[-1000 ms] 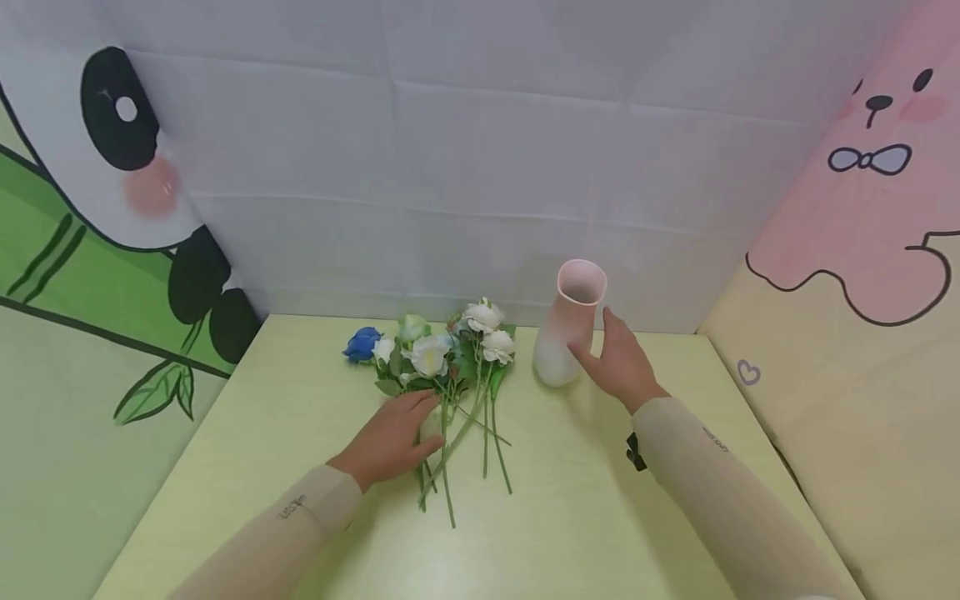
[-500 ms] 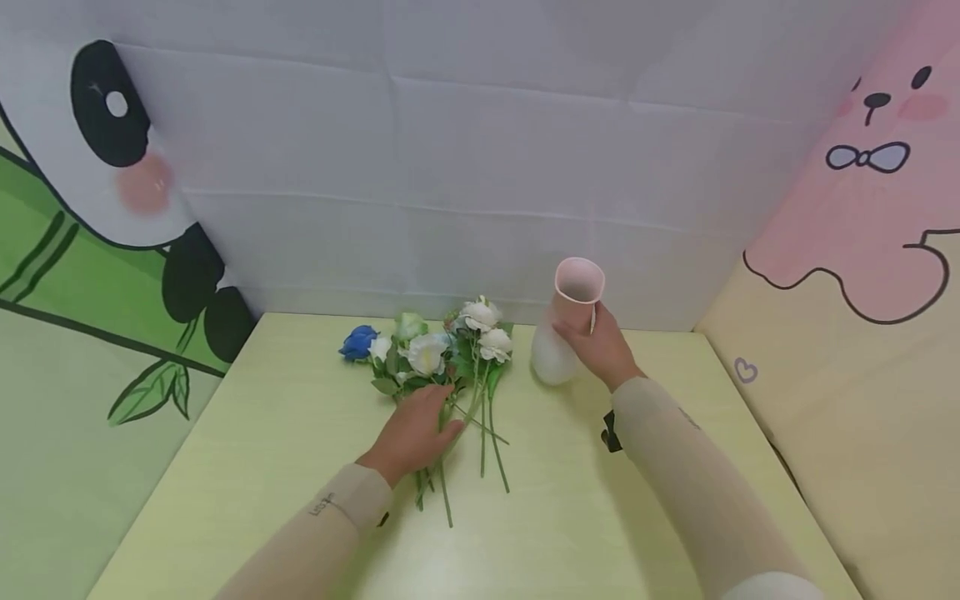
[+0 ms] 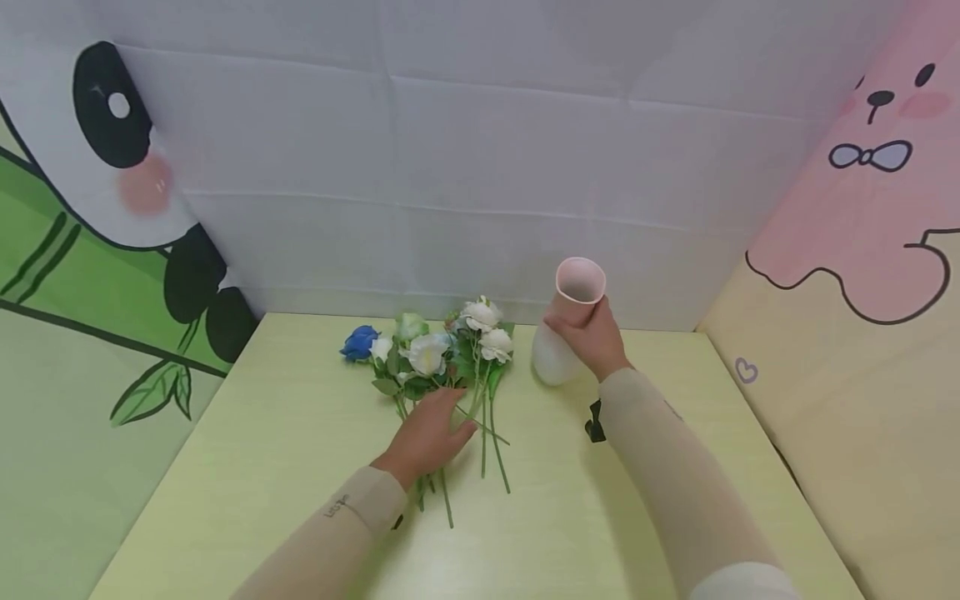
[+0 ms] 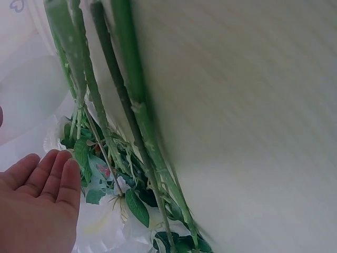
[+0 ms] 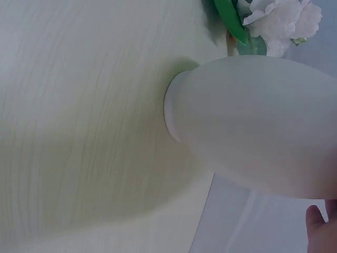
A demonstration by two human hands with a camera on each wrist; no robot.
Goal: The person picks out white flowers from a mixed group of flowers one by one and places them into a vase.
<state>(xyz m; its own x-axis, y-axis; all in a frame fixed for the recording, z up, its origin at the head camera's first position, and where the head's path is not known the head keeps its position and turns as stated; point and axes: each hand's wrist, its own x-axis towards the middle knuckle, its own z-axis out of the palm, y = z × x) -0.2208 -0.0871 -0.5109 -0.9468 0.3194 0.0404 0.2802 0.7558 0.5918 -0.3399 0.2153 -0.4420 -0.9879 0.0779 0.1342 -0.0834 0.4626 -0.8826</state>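
A pink-to-white vase (image 3: 556, 360) stands upright on the table. My right hand (image 3: 597, 340) grips its narrow neck from the right, the thumb across the front; the far fingers are mostly hidden. Several artificial flowers (image 3: 428, 354) lie to the left of the vase, white, pale green and blue heads toward the back. Their green stems (image 3: 484, 450) point toward me. Over some stems hovers my left hand (image 3: 429, 435); in the left wrist view its fingers (image 4: 50, 176) are extended beside the stems (image 4: 131, 105), holding nothing. The vase's base (image 5: 176, 108) rests on the table in the right wrist view.
The pale wooden table (image 3: 247, 442) meets a light wall sheet (image 3: 480, 150) just behind the vase and flowers. Printed cartoon panels flank both sides, a panda (image 3: 112, 104) at left and a pink bear (image 3: 892, 183) at right.
My right hand has closed from beside the vase onto its neck. My left hand has shifted slightly right over the stems. Vase and flowers have stayed in place.
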